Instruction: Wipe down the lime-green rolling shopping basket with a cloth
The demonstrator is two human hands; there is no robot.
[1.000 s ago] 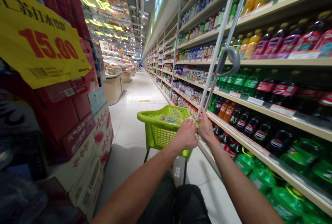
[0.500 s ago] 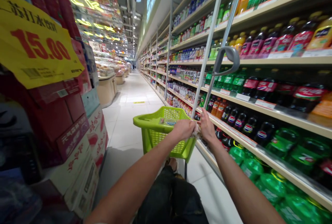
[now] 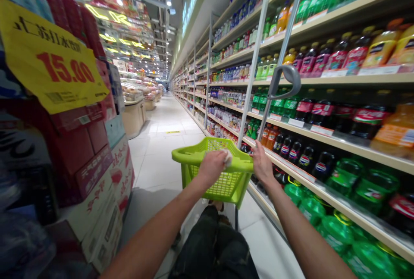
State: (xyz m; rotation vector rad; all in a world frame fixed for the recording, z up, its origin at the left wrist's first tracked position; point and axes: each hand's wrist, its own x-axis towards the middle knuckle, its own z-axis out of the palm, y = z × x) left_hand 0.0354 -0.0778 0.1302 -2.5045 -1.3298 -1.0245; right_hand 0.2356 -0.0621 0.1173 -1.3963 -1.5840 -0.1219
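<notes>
In the head view, holds a crumpled white wad (image 3: pixel 228 158) in a curled left hand (image 3: pixel 211 168) over the near handle bar (image 3: pixel 241 165) of the green cart (image 3: pixel 226 189), with the right hand (image 3: pixel 263 167) at the bar's right end, grip impossible to tell, seemingly midway through wiping, leaving an unclear stretch undone.

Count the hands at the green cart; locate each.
2: the left hand, holding a whitish wad at the near side of the green cart; the right hand, beside its right end.
</notes>
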